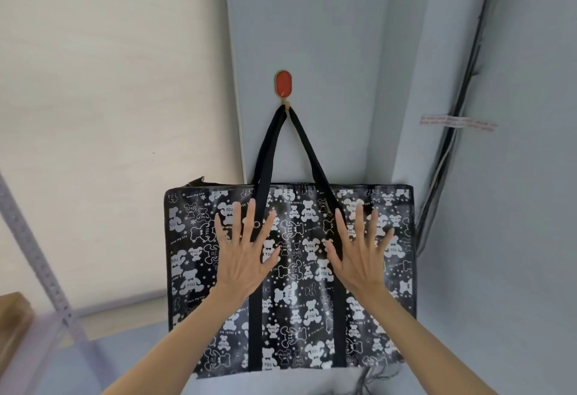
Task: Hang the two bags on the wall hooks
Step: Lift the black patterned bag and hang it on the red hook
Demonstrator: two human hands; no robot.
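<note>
The black bag with the white bear print (296,269) hangs flat against the pale grey wall (327,35). Its two black straps (268,151) rise to a peak and are looped over the small peg of the red oval hook (283,85), and they look taut, so the hook seems to carry the bag's weight. By that reading one bag is hung and half the task is done. No second bag and no second hook show in this view, so the other half remains to be done somewhere outside the frame. Both arms reach up from below. The left hand (242,257) lies over the bag's left-centre, across the left strap's stitched band, and the right hand (362,257) lies over its right-centre, the two well apart. Each has its palm turned to the bag with fingers (251,220) straight and fanned wide, gripping nothing — they look pressed flat on the front panel, as if smoothing or steadying it, though whether they touch or hover just off it cannot be told. Left of the bag is a cream panel (109,82), and beyond it a perforated metal upright (37,257). To the right, dark cables (462,98) run down the wall past a strip of tape (457,122).
</note>
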